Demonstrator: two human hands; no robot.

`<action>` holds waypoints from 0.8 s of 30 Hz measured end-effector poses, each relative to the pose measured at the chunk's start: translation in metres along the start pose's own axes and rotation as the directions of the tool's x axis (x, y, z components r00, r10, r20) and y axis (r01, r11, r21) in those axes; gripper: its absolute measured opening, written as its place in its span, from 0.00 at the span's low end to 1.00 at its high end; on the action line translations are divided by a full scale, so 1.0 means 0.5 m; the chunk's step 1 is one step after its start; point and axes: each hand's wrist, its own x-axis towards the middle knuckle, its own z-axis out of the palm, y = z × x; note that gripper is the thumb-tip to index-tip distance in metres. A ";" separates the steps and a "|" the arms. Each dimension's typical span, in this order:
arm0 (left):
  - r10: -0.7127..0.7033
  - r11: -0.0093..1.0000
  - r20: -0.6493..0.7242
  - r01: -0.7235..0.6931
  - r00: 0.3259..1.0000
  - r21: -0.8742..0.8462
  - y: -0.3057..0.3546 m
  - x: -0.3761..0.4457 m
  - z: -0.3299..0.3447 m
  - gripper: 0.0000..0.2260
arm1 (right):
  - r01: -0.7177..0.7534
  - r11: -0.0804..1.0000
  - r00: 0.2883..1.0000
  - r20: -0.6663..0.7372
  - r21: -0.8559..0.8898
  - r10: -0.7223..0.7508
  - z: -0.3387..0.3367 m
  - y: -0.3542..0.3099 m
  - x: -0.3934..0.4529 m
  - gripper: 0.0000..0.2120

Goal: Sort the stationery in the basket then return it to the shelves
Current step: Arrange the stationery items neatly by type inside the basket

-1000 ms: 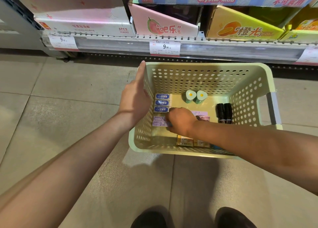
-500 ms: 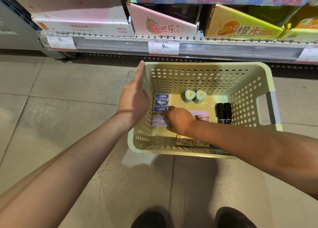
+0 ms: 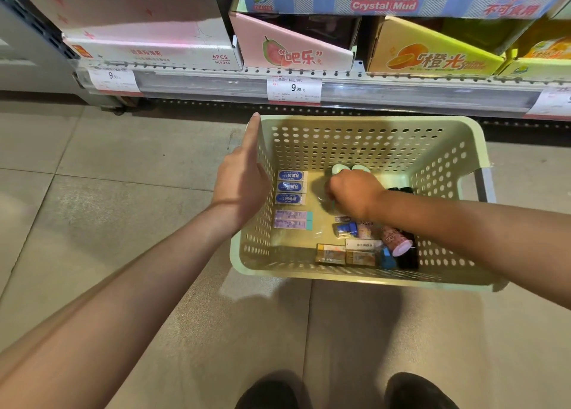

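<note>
Three blue-labelled erasers lie in a column at the left of your pale green basket, which sits on the tiled floor below the shelf; their print is too small to read. Two purple packets lie just nearer you. Your right hand is down inside the basket, curled just in front of two mint-capped tubes; whether it grips anything you cannot tell. Your left hand lies flat and open against the basket's left wall, forefinger along the rim. Shelf boxes read "Crystal Mud" and "6PCS"; a price tag shows 9.90.
</note>
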 end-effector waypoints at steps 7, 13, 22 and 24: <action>-0.011 1.000 0.012 0.010 1.000 0.015 0.005 -0.002 -0.002 0.34 | 0.008 0.975 0.994 0.112 -0.223 0.017 0.008 0.019 -0.027 0.08; -0.018 1.000 0.019 0.018 1.000 0.018 0.012 -0.004 -0.005 0.34 | -0.004 0.955 0.993 0.110 -0.298 0.039 0.025 0.010 -0.020 0.08; -0.028 1.000 0.028 0.028 0.999 -0.002 0.010 -0.002 -0.006 0.34 | -0.003 0.952 0.993 0.109 -0.306 0.038 0.038 0.003 -0.017 0.08; -0.026 1.000 0.022 0.026 0.999 -0.005 0.010 -0.003 -0.005 0.34 | 0.002 0.960 0.996 0.087 -0.279 0.024 0.041 0.004 -0.017 0.08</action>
